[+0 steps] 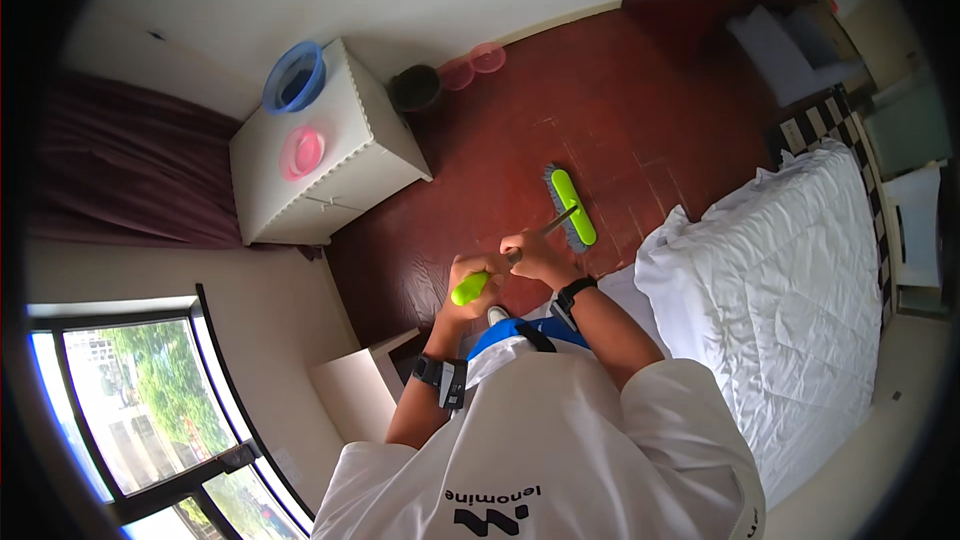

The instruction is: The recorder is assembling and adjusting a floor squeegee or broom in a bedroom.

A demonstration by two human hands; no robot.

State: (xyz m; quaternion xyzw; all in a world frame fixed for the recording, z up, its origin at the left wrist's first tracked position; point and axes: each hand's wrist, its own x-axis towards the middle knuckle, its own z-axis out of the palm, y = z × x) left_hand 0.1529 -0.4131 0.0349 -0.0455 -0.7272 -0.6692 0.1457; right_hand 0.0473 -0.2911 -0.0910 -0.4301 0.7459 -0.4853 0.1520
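Note:
Both hands grip the long handle of a broom [573, 206], whose bright green head with grey bristles rests on the dark red floor [490, 165] ahead of me. My left hand [474, 283] is wrapped round the upper end, and the green grip tip pokes out of the fist toward me. Just to the right and a little farther along the handle, my right hand [532, 258] is closed round it. From there the thin shaft slants up and right to the head. A black strapped device sits on each wrist.
A bed with a white quilt [770, 310] lies close on my right. Left stands a white cabinet [345, 160] carrying a blue basin [295, 77] and a pink basin [302, 153]. Beside it are a dark bucket [416, 88] and pink basins [487, 58]. A small white cabinet [350, 395] is near my left arm.

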